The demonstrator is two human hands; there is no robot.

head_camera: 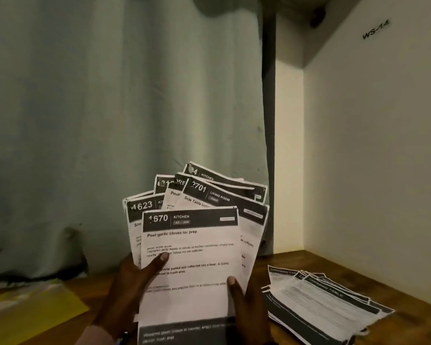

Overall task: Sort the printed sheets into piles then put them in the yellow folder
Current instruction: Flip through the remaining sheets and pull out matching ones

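Curtain (97, 120) and wall (371, 158) are seen behind the grip; table (291, 260) runs under it.

Folder (30, 310) (yellow, flat on the table) is lying well left of the grip and is not touched.

Fan (199, 220) of printed sheets is held upright above the table, spread so several headers are readable: 1670 KITCHEN in front, 1623 behind on the left, 2701 LIVING ROOM behind on the right, more at the back.

Pile (321, 302) has been laid on the table just right of the grip, loosely squared, corners splayed.

Left hand (125, 287) is curled round the fan's left edge, thumb pressed onto the front sheet. Right hand (249, 305) is pinching the front sheet's lower right edge, thumb on top.

Step judged: sorting, mid-way. One pile is visible, much of the stack is unsorted, nothing is foldered yet.

Next move probably: front sheet to be peeled off by the right hand while the rest is kept clamped by the left. A KITCHEN spot must be chosen (pile's header is too blurred to be read, so a match cannot be confirmed). Risk: two sheets dragged out together.
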